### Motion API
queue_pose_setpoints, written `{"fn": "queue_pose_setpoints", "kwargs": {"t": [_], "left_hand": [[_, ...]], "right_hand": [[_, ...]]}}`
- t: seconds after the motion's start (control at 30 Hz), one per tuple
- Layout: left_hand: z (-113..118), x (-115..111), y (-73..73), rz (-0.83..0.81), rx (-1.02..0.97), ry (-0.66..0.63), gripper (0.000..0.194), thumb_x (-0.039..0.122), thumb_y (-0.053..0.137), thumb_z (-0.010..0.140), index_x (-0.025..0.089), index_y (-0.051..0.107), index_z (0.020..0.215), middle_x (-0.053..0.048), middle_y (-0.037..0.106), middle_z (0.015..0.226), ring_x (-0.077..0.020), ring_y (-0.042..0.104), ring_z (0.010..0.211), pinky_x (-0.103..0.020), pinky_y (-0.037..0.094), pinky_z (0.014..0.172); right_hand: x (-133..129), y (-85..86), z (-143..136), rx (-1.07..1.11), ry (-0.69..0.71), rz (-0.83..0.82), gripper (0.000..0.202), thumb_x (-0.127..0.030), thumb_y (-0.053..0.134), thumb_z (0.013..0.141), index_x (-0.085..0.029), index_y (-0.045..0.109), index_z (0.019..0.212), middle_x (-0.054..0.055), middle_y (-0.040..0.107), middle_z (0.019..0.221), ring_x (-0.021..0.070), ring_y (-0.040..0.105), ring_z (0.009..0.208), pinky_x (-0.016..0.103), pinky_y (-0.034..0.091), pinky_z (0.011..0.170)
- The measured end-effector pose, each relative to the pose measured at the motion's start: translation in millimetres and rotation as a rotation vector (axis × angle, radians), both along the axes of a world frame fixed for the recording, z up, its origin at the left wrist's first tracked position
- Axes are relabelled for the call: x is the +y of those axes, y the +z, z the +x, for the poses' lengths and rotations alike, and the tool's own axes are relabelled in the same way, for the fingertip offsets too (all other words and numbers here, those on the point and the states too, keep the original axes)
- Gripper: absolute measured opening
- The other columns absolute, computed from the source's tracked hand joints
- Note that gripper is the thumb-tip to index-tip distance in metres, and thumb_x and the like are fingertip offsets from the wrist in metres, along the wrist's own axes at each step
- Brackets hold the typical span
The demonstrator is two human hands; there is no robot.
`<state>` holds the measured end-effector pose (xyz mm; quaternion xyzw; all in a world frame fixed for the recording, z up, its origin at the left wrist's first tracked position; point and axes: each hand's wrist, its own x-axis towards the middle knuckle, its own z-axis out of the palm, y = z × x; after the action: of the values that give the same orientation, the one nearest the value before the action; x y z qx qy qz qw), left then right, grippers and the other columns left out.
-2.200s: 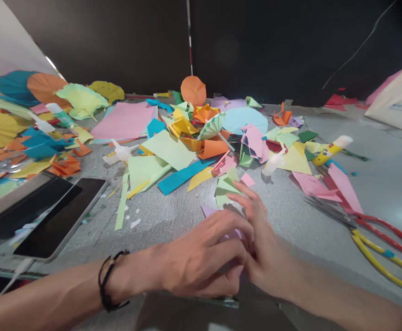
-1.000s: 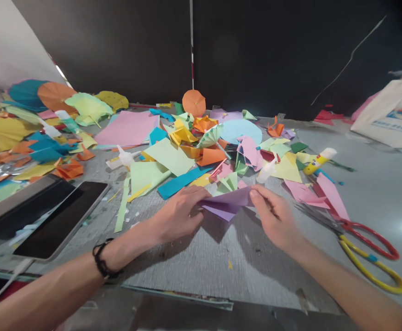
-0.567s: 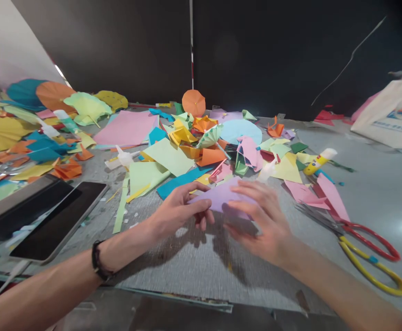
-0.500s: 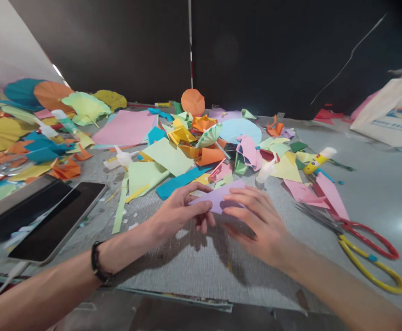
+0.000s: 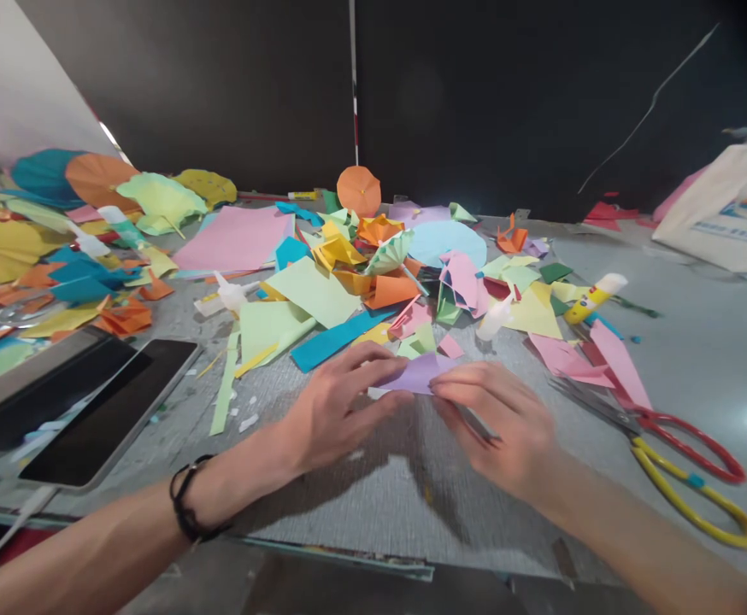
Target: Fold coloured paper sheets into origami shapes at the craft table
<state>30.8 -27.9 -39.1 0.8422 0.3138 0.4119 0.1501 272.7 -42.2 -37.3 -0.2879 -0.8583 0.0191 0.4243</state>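
Note:
A small piece of purple paper (image 5: 417, 374) is stretched between my two hands, just above the grey tabletop. My left hand (image 5: 341, 406), with a dark band at the wrist, grips its left end between thumb and fingers. At its right end, my right hand (image 5: 498, 418) pinches the edge with thumb and fingertips. Beyond the hands lie a blue paper strip (image 5: 341, 337), pale green sheets (image 5: 274, 329) and pink paper scraps (image 5: 412, 316).
Scissors (image 5: 636, 423) with red and yellow handles lie at right, near a yellow glue stick (image 5: 595, 299). A phone (image 5: 114, 410) with a cable is at left. White glue bottles (image 5: 497, 320), paper umbrellas (image 5: 161, 201) and a white bag (image 5: 723, 209) stand farther back.
The purple paper has come down and levelled out. My left hand has turned palm down over its left end, and my right fingers have drawn together at its right end.

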Motion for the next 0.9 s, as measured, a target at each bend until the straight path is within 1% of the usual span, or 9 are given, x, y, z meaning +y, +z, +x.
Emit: {"fn": "queue_pose_setpoints", "kwargs": {"t": [0.07,0.1,0.23,0.37,0.5,0.57,0.7,0.77,0.9], "left_hand": [[-0.1,-1.0,0.8,0.109,0.015,0.017,0.022,0.023,0.062,0.103,0.018,0.069,0.123,-0.015,0.067,0.125,-0.0248,0.066,0.114,-0.04,0.057,0.093],[0.0,-1.5,1.4,0.156,0.025,0.013,0.02,0.02,0.061,0.103,0.019,0.069,0.122,-0.015,0.067,0.125,-0.025,0.065,0.114,-0.041,0.057,0.093],[1.5,-3.7,2.6,0.279,0.05,-0.046,0.017,0.007,0.058,0.099,0.018,0.067,0.108,-0.009,0.071,0.105,-0.0209,0.064,0.094,-0.039,0.052,0.086],[3.0,-8.2,3.1,0.316,0.091,-0.051,0.012,0.008,0.058,0.097,0.018,0.062,0.102,-0.007,0.068,0.098,-0.0192,0.06,0.086,-0.036,0.051,0.082],[5.9,-14.1,4.2,0.353,0.135,-0.052,0.011,0.007,0.054,0.096,0.018,0.057,0.096,-0.007,0.066,0.094,-0.0187,0.056,0.082,-0.034,0.05,0.079],[7.6,-15.9,3.0,0.373,0.177,-0.072,0.012,0.007,0.053,0.097,0.018,0.056,0.094,-0.007,0.065,0.092,-0.0188,0.055,0.08,-0.033,0.049,0.075],[9.8,-16.5,-1.4,0.395,0.239,-0.12,0.016,0.011,0.048,0.102,0.017,0.056,0.09,-0.008,0.065,0.089,-0.0195,0.053,0.078,-0.034,0.047,0.073],[10.6,-16.0,-2.4,0.398,0.236,-0.136,0.018,0.012,0.047,0.103,0.016,0.056,0.088,-0.009,0.065,0.088,-0.0196,0.052,0.077,-0.034,0.046,0.072],[13.3,-15.1,-0.1,0.411,0.217,-0.143,0.019,0.011,0.046,0.103,0.016,0.056,0.087,-0.01,0.064,0.087,-0.0199,0.051,0.076,-0.034,0.047,0.07]], "right_hand": [[-0.5,-0.5,0.9,-0.028,-0.004,0.051,0.028,-0.004,0.062,0.095,-0.024,0.066,0.115,0.005,0.077,0.103,0.0225,0.073,0.095,0.041,0.057,0.085],[-0.5,-1.0,1.3,-0.046,-0.003,0.065,0.029,-0.004,0.061,0.095,-0.024,0.066,0.117,0.006,0.078,0.105,0.023,0.073,0.096,0.041,0.057,0.085],[-1.2,-1.8,1.5,-0.1,0.014,0.072,0.033,-0.005,0.06,0.096,-0.024,0.065,0.123,0.006,0.078,0.108,0.0241,0.073,0.1,0.042,0.057,0.085],[-7.5,2.4,-1.5,-0.151,0.031,0.121,0.034,-0.003,0.06,0.096,-0.02,0.064,0.125,0.008,0.079,0.11,0.024,0.072,0.103,0.043,0.057,0.09],[-16.3,7.2,-7.7,-0.228,0.021,0.185,0.027,-0.004,0.058,0.096,-0.017,0.065,0.119,0.01,0.078,0.108,0.024,0.071,0.103,0.043,0.057,0.094],[-19.2,8.5,-11.1,-0.258,0.025,0.184,0.023,-0.005,0.055,0.098,-0.017,0.065,0.114,0.01,0.078,0.105,0.0243,0.071,0.101,0.042,0.058,0.092],[-21.3,9.1,-15.3,-0.269,0.056,0.143,0.017,-0.005,0.051,0.099,-0.016,0.064,0.102,0.011,0.075,0.094,0.0241,0.069,0.088,0.04,0.057,0.079],[-21.7,8.8,-16.0,-0.253,0.051,0.144,0.015,-0.006,0.052,0.099,-0.016,0.063,0.101,0.011,0.075,0.093,0.0236,0.067,0.084,0.039,0.054,0.075],[-22.8,8.1,-15.2,-0.217,0.028,0.126,0.011,-0.009,0.054,0.1,-0.013,0.063,0.102,0.012,0.073,0.095,0.0236,0.063,0.083,0.039,0.049,0.072]]}}
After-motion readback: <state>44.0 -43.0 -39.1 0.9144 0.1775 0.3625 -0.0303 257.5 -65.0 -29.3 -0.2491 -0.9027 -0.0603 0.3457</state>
